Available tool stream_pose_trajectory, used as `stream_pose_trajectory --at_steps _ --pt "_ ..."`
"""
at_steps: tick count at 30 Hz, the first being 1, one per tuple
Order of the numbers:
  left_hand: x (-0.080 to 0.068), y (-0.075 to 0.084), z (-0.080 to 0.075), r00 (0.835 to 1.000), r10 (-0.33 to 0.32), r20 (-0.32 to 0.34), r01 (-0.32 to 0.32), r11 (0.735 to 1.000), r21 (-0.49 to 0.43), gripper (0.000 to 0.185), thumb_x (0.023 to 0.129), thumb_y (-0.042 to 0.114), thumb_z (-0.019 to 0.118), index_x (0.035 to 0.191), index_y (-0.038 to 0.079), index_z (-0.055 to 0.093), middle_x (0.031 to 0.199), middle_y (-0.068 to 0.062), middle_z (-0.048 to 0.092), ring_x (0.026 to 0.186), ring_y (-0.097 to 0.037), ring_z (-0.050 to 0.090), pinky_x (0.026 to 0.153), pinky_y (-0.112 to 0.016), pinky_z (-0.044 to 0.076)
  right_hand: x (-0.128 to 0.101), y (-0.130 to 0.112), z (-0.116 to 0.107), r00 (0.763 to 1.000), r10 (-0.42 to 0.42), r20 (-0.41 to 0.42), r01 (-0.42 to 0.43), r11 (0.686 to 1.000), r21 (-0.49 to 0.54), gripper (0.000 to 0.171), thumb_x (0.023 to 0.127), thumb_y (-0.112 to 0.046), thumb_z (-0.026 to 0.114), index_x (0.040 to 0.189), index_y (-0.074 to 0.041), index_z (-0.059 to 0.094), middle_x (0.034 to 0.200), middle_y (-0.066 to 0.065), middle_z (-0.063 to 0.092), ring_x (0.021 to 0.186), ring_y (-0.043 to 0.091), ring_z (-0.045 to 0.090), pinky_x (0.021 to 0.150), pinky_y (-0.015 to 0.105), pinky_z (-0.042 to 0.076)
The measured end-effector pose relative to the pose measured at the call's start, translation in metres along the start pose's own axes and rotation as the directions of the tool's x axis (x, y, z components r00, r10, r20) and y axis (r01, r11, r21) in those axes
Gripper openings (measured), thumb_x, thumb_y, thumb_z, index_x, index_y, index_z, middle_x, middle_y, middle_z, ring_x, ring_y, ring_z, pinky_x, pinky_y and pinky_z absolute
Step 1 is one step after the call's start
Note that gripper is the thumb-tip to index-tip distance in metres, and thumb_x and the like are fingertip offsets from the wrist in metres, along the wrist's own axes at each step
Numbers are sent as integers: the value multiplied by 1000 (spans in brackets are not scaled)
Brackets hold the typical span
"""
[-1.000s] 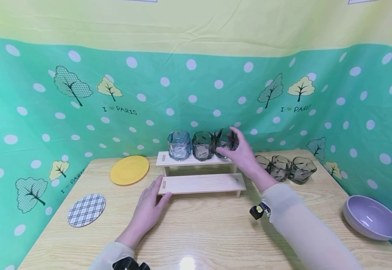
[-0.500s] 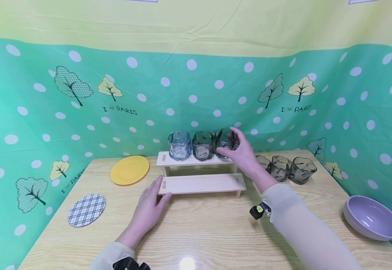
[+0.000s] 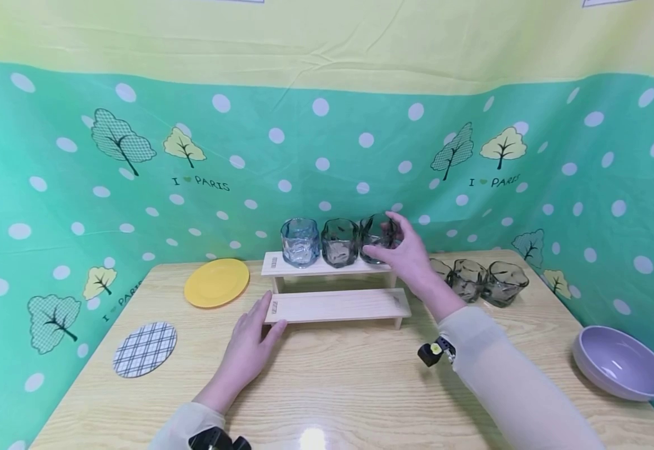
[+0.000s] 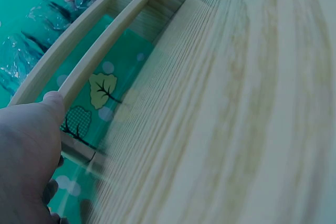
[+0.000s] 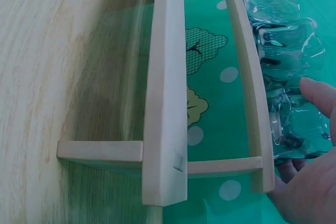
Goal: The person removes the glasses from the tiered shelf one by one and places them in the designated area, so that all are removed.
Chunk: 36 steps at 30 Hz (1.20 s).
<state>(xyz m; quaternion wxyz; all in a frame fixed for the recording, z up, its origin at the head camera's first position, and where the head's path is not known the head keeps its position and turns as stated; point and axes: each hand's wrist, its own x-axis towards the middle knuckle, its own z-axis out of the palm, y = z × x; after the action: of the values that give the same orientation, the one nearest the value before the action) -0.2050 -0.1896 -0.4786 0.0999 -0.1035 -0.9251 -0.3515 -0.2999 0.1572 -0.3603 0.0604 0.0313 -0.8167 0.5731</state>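
Note:
My right hand (image 3: 408, 253) holds a grey faceted glass (image 3: 373, 236) at the right end of the upper shelf (image 3: 327, 269) of a two-tier wooden rack, thumb in front and fingers round its far side. To the left of it on that shelf stand another grey glass (image 3: 339, 244) and a bluish glass (image 3: 300, 242), both upright. My left hand (image 3: 248, 340) grips the left end of the lower shelf (image 3: 338, 306), its thumb (image 4: 54, 100) at the front edge and its fingers along the side. In the right wrist view, the held glass (image 5: 299, 121) shows close beside the shelf edge.
Several smoky glasses (image 3: 504, 284) stand in a row right of the rack, partly behind my right wrist. A purple bowl (image 3: 622, 362) sits at the right edge. On the left lie a yellow plate (image 3: 217, 282) and a checked coaster (image 3: 144, 350). A patterned curtain (image 3: 327, 150) hangs close behind.

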Motion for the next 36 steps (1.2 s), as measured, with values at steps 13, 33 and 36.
stream_pose_trajectory --at_steps 13,33,36 --pt "1 2 0 1000 -3 -6 3 1000 1 76 114 37 64 173 3 31 172 -28 38 160 -49 33 133 -67 17 -15 -12 -12 999 -31 -19 30 999 -22 102 90 -32 96 173 -29 37 160 3 57 150 33 47 121 59 46" --pt "0 1 -1 1000 -12 4 12 1000 3 77 114 38 63 174 3 30 173 -28 37 161 -48 33 134 -65 16 -58 -22 -36 998 -53 28 55 994 -91 105 90 -41 95 174 -29 33 164 2 52 157 34 42 131 57 32" --pt "0 1 -1 1000 -12 7 12 1000 4 77 114 39 63 174 3 29 173 -28 37 161 -47 33 134 -65 17 -64 -21 -42 999 -46 30 49 993 -106 105 90 -44 95 174 -33 33 166 2 49 157 35 41 130 59 33"
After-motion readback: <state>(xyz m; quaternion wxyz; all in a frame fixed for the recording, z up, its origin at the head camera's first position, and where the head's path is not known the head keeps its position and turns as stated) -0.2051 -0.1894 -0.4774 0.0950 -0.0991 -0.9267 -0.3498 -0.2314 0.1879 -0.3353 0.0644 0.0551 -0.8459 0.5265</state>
